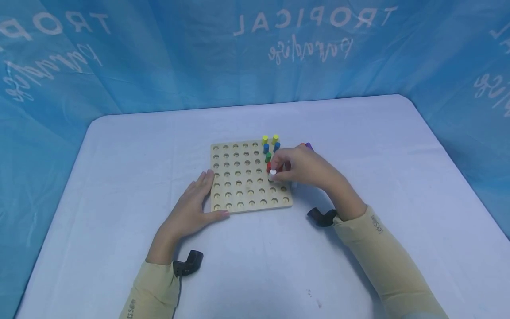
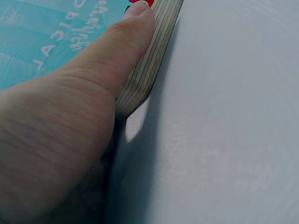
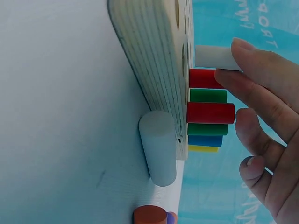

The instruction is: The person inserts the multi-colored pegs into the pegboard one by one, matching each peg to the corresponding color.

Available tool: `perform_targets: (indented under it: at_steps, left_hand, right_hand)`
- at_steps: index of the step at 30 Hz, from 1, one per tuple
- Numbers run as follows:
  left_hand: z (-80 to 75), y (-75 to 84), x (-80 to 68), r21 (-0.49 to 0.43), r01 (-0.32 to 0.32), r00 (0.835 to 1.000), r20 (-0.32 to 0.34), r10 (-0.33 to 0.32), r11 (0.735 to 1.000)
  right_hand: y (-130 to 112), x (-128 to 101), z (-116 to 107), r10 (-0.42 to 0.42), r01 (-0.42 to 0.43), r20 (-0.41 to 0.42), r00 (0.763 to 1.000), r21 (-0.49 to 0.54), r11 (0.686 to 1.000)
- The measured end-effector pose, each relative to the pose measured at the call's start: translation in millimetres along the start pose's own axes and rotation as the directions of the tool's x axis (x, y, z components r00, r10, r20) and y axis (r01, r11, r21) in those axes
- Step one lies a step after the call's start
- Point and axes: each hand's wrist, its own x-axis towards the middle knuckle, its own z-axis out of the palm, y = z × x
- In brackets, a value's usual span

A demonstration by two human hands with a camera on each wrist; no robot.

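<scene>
A wooden pegboard [image 1: 239, 177] with rows of round holes lies on the table. My left hand [image 1: 193, 206] rests at its near left corner, fingers straight along the left edge and thumb at the front edge. With thumb and forefinger my right hand [image 1: 304, 166] pinches a white peg [image 3: 215, 57], whose lower end is right at the board's face. Beside it, red pegs [image 3: 210, 113], green pegs [image 3: 208, 96], blue pegs [image 1: 266, 149] and yellow pegs [image 1: 265, 139] stand in the two right columns, partly behind the right hand in the head view.
A loose white peg [image 3: 158, 149] lies against the board's right side. Beyond it are an orange peg [image 3: 149, 214] and a purple peg [image 1: 308, 145], mostly hidden by the hand in the head view. Blue printed curtains [image 1: 255, 57] hang behind the white-covered table [image 1: 139, 155].
</scene>
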Motion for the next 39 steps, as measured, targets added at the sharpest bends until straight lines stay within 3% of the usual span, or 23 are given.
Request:
perform_targets:
  at_steps: [17, 32, 39]
  left_hand:
    - [7.8, 8.0, 11.8, -0.003, -0.009, 1.0, 0.004, 0.009, 1.0]
    - [2.5, -2.5, -0.2, 0.013, 0.026, 1.0, 0.007, -0.026, 1.0]
    - [1.9, -0.8, 0.3, 0.005, 0.012, 1.0, 0.006, -0.012, 1.0]
  right_hand:
    - [7.0, -7.2, -7.2, 0.019, -0.018, 0.011, 1.0, -0.05, 0.999]
    - [2.0, 0.6, 2.0, -0.032, 0.036, 0.062, 0.998, -0.064, 0.997]
    - [-0.9, -9.2, -15.1, 0.029, -0.026, 0.03, 0.999, -0.071, 0.997]
